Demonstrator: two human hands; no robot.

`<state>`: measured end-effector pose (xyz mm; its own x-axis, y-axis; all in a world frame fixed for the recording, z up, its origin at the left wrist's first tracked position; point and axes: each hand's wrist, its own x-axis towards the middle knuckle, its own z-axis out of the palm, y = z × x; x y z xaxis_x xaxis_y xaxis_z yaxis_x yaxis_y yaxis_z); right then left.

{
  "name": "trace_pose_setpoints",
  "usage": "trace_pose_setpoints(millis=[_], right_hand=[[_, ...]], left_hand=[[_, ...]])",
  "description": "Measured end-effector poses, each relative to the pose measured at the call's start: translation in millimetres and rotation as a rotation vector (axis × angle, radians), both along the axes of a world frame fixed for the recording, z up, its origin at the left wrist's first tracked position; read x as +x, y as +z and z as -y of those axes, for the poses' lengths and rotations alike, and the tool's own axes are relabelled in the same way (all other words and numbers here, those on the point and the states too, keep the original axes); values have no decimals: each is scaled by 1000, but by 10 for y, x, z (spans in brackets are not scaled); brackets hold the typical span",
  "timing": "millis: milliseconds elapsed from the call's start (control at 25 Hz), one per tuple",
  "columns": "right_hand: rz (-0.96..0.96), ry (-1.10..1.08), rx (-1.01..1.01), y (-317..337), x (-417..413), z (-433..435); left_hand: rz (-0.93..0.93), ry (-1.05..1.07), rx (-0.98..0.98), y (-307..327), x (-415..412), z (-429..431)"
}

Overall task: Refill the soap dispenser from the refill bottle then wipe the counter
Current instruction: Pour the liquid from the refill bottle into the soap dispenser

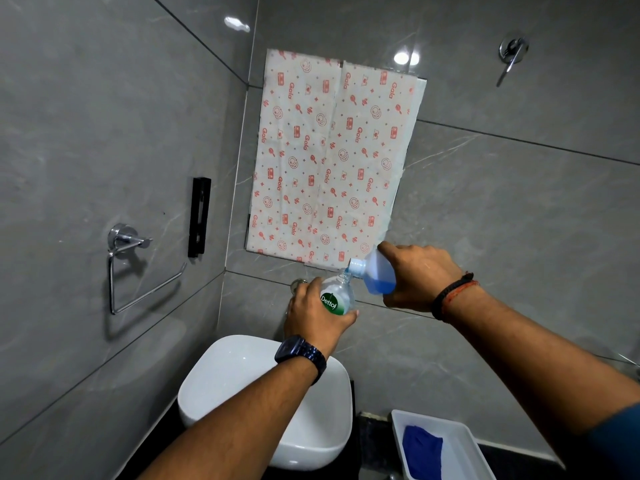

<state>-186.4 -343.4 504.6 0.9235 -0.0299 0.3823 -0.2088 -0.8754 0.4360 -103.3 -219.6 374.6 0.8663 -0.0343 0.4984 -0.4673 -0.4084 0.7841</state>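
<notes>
My left hand (pixel 313 315) grips a clear soap dispenser bottle (pixel 337 295) with a green Dettol label, held up above the white basin (pixel 214 386). Its pump top is off and the neck is bare. My right hand (pixel 415 278) holds a translucent refill bottle (pixel 375 271) tipped down to the left, its blue neck resting at the dispenser's mouth. Blue liquid pools in the lower part of the refill bottle. A blue cloth (pixel 422 452) lies in a white tray (pixel 464 441) at the lower right.
Black counter (pixel 367 441) runs under the basin and tray. A patterned paper sheet (pixel 329 161) covers the wall straight ahead. A chrome towel ring (pixel 138 268) and a black bracket (pixel 199 216) hang on the left wall; a chrome lever (pixel 512 55) sits at upper right.
</notes>
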Motion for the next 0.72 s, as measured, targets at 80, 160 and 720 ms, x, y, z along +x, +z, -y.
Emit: trace_pose_setpoints(millis=[80,160,720], right_hand=[[4,0,-7,6,2,-1],[5,-5,-12,7,9,-4],[6,-9,-18,29,43,-63]], left_hand=[[-2,2,3,6,-1,-5],[-1,3,4,3,-4,-10],[-12,17,11,-8,52,-37]])
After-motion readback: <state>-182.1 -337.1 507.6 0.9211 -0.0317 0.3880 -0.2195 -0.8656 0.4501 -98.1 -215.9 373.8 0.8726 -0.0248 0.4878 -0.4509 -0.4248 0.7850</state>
